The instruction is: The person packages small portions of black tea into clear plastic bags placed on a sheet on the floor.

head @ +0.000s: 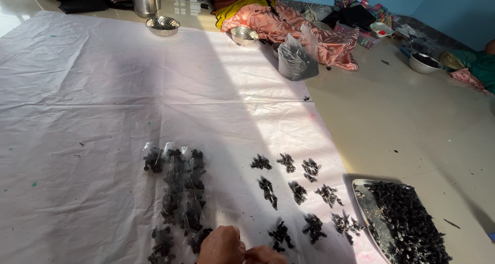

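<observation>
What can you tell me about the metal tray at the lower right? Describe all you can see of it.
The metal tray is shiny, silvery and shallow, lying flat on the beige floor beside the white sheet's right edge. A heap of small black pieces covers most of it; only its left rim shows bare. No hand touches it.

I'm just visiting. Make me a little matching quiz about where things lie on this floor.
Things:
1. metal tray of black pieces
2. small clear packets
3. loose black piles
4. clear bag of black pieces

Places:
A. left of the loose piles, on the white sheet
B. far end, beside the seated person's patterned cloth
C. bare floor, lower right
D. in rows on the sheet, between packets and tray

Pairs: 1-C, 2-A, 3-D, 4-B
</observation>
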